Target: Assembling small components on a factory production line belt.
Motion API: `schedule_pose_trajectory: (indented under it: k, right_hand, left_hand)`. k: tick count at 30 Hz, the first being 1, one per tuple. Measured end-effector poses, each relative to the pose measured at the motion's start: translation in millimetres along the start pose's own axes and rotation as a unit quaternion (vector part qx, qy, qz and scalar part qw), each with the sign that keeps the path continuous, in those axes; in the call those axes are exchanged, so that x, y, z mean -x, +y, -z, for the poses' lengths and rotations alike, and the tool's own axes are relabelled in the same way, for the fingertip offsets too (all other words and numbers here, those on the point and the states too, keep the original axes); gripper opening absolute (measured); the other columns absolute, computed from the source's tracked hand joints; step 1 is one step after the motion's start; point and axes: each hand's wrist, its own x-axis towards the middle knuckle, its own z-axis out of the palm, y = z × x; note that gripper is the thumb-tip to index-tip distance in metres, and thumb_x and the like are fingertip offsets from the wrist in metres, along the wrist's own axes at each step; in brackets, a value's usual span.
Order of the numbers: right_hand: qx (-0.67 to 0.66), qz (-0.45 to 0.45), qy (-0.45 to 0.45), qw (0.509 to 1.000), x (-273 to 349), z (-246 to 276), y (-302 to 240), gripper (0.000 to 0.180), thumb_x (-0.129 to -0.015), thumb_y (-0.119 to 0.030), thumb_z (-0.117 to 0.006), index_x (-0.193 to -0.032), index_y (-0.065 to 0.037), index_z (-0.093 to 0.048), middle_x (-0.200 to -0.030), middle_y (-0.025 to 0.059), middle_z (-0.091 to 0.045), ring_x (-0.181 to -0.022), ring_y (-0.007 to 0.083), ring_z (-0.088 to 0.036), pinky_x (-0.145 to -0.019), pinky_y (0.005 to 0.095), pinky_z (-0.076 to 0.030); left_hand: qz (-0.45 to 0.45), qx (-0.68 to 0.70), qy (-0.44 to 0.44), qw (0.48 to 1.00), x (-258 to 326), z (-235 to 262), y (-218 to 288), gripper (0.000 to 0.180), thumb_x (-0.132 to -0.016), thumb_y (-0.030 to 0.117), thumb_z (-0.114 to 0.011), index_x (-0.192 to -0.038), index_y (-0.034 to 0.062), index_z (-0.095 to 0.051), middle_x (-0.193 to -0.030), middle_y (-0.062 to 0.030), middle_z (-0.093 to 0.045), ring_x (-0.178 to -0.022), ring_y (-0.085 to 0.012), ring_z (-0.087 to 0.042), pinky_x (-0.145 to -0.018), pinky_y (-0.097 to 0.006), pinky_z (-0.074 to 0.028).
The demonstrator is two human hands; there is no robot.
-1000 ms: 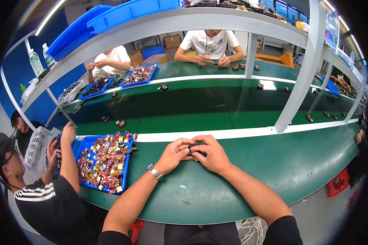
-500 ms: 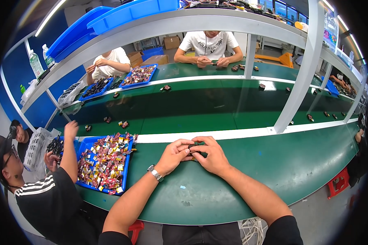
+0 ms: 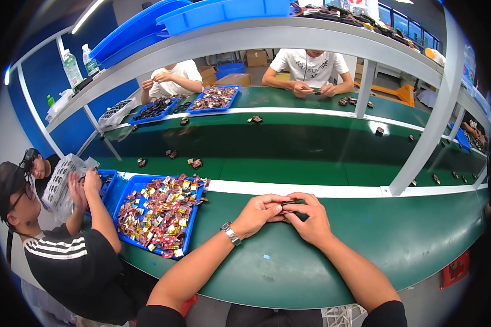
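Observation:
Both of my hands meet above the near green bench, closed around a small black part (image 3: pixel 287 204) that they mostly cover. My left hand (image 3: pixel 255 217) grips it from the left, thumb and fingers pinched. From the other side my right hand (image 3: pixel 310 220) holds the same part with curled fingers. Its exact kind cannot be made out. Left of my forearm sits a blue tray (image 3: pixel 193 225) heaped with small electronic pieces (image 3: pixel 157 215) in dark red, yellow and white. A scrap of light-blue paper or tape (image 3: pixel 266 256) lies on the bench near me.
A co-worker (image 3: pixel 65 261) sits close on my left, hands raised near a second blue tray (image 3: pixel 111 182). Beyond a white rail (image 3: pixel 311 191) runs a green belt (image 3: pixel 289 147) with scattered small pieces. A grey shelf (image 3: pixel 322 30) and its post (image 3: pixel 428 120) stand ahead.
My view has shifted, so the scene sits farther right and lower. My hands stay joined on the black part, fingers slightly moved. The left co-worker's raised hand has come down toward the other.

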Motion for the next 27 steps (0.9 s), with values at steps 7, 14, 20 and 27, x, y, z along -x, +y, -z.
schedule_pose_trajectory:
  k: [7,14,20,27]
  right_hand:
    - [-0.040,-0.026,0.019,0.999,-0.9,-4.3,-9.6,0.020,-0.077,-0.004,-0.073,-0.096,-0.010,-0.075,-0.120,0.0060,-0.063,-0.110,0.0261,-0.057,-0.090,0.0354,-0.051]
    - [-0.010,-0.003,0.038,0.999,-2.6,-4.4,-6.8,0.018,-0.078,-0.005,-0.072,-0.095,-0.010,-0.075,-0.123,0.0061,-0.062,-0.115,0.0278,-0.054,-0.091,0.0368,-0.050]
    - [-0.013,0.020,0.007,1.000,-0.9,-0.6,-8.4,0.029,-0.080,-0.006,-0.073,-0.109,-0.011,-0.071,-0.132,0.0087,-0.057,-0.123,0.0296,-0.051,-0.099,0.0402,-0.047]
    - [0.034,0.088,0.082,0.992,-3.0,-2.2,-6.6,0.020,-0.078,0.000,-0.073,-0.096,-0.005,-0.067,-0.112,0.0080,-0.061,-0.099,0.0259,-0.062,-0.079,0.0337,-0.055]
  left_hand:
    - [-0.010,0.011,0.010,1.000,1.6,-6.7,0.2,0.028,-0.099,0.004,-0.053,-0.126,-0.0014,-0.055,-0.124,-0.0135,-0.061,-0.111,-0.0188,-0.063,-0.096,-0.034,-0.055]
    - [-0.049,-0.015,0.029,0.998,-2.0,-4.0,-4.3,0.029,-0.098,0.006,-0.055,-0.127,-0.0013,-0.055,-0.128,-0.0157,-0.060,-0.114,-0.0214,-0.062,-0.096,-0.035,-0.055]
    - [-0.054,0.006,0.052,0.997,-0.8,-7.0,-2.9,0.027,-0.099,0.004,-0.052,-0.125,-0.0022,-0.054,-0.121,-0.0139,-0.063,-0.109,-0.0204,-0.064,-0.094,-0.035,-0.056]
    - [-0.054,0.038,0.059,0.996,-0.3,-9.2,-1.3,0.027,-0.099,0.006,-0.054,-0.125,-0.0021,-0.052,-0.112,-0.0111,-0.066,-0.106,-0.0219,-0.065,-0.094,-0.040,-0.056]
